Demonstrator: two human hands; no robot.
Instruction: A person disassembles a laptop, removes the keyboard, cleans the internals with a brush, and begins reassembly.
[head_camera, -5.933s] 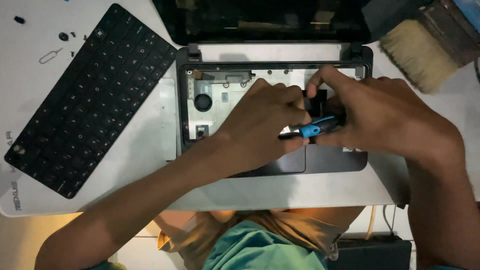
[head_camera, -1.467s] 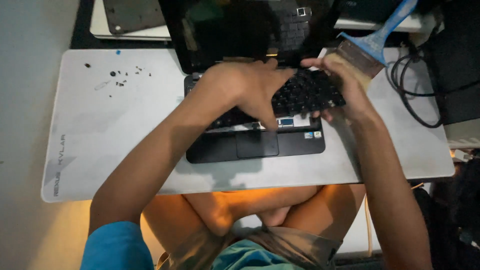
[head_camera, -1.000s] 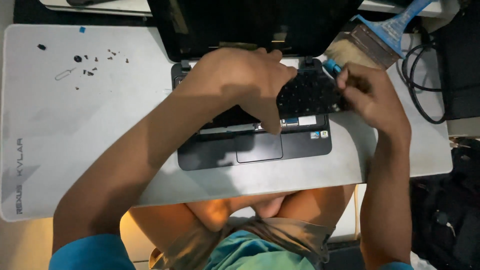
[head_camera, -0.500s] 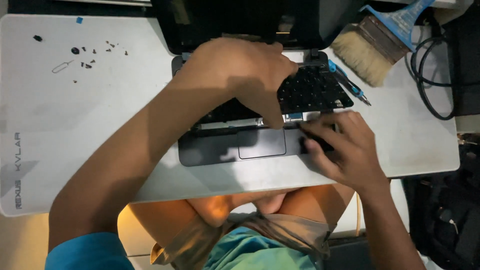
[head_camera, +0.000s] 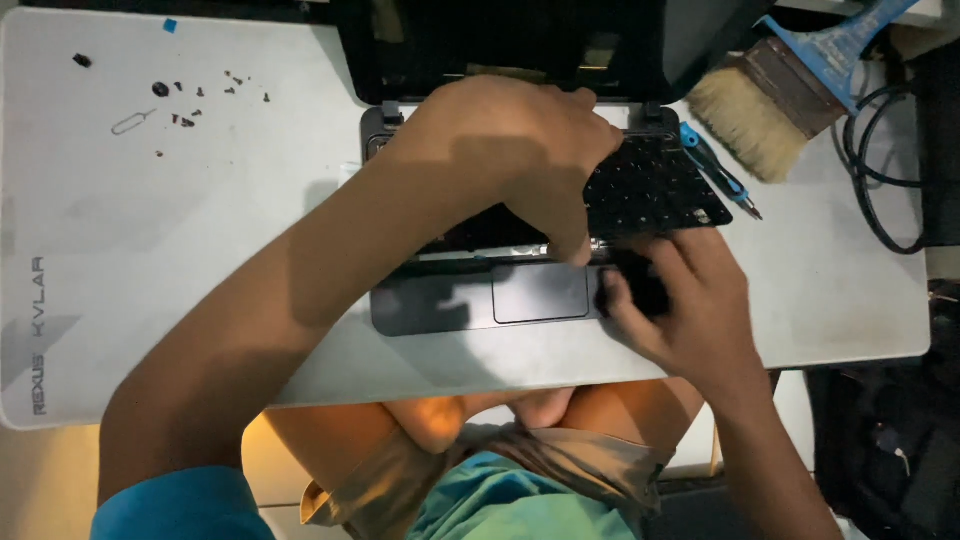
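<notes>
Keyboard (head_camera: 650, 185) now lower under fingers (head_camera: 570, 245)

My fingers (head_camera: 580, 250) are pressing matt black plastic: the keyboard (head_camera: 650, 190) and the smooth laptop palm rest (head_camera: 440, 300). The counter (head_camera: 200, 250) is showing a smooth, pale, slightly scuffed mat. The paintbrush (head_camera: 745, 120) is showing coarse, pale bristles.

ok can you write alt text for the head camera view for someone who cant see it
Seen from above, a person's left hand presses on a black keyboard sitting in an open laptop, while the right hand rests on the palm rest at its lower right. A paintbrush and blue screwdriver lie to the right, small screws at upper left on the white mat.
</notes>
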